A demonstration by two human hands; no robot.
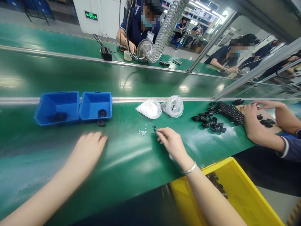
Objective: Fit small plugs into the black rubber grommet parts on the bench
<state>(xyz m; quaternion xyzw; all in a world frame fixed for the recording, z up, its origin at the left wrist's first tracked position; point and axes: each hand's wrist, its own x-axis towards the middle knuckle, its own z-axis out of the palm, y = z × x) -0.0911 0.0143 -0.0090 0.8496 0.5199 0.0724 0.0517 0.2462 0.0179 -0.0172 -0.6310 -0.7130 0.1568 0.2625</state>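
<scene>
My left hand (88, 147) lies flat and open on the green bench (122, 163), palm down, holding nothing. My right hand (170, 141) reaches forward with its fingers drawn together at a few tiny black parts (154, 128); whether it grips one I cannot make out. Just left of them lies a scatter of tiny white parts (142, 131). Beyond stand two clear plastic bags, one with white parts (149, 109) and one with dark parts (174, 106).
Two blue bins (58, 106) (95, 105) sit at the left, each with a black part inside; another black part (101, 122) lies in front. A co-worker's hands (252, 121) rest by a pile of black parts (219, 116). A yellow crate (235, 194) stands below the bench edge.
</scene>
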